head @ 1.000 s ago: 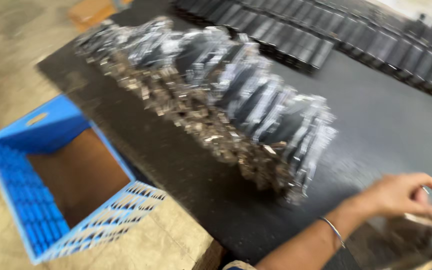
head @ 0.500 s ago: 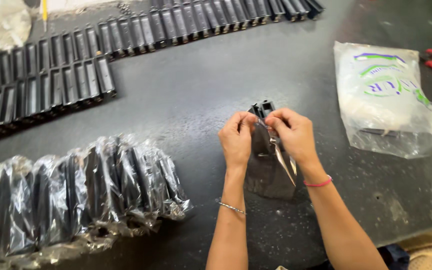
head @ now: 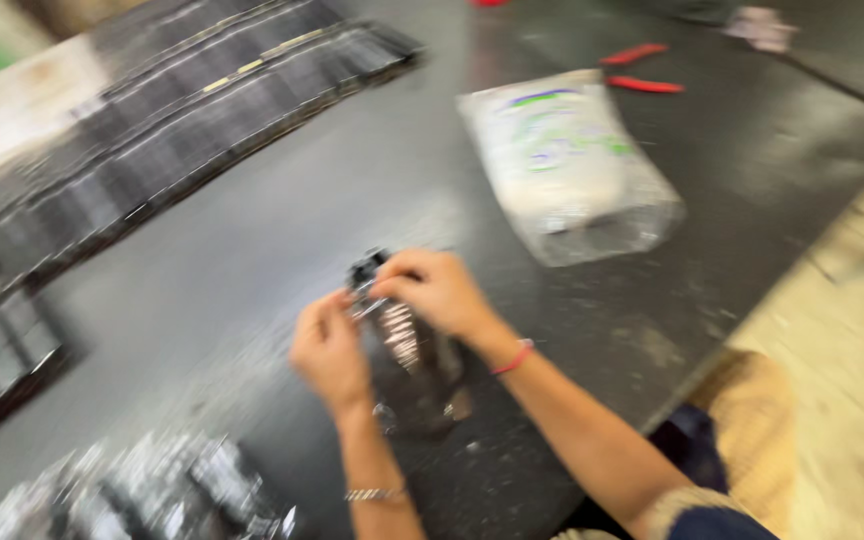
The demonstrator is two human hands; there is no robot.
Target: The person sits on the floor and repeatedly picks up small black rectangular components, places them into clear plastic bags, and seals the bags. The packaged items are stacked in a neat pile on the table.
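Both hands meet over the dark desk (head: 252, 230). The left hand (head: 330, 352) and right hand (head: 437, 290) have their fingers pinched shut on the top of a small clear plastic pouch (head: 414, 360) holding a dark part (blurred). It looks light, limp and slippery, best gripped at its upper edge. A white bag (head: 562, 160) lies well apart.

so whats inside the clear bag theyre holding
A small dark object sits at the top of the clear bag, between the left hand and right hand; blur and fingers hide details.
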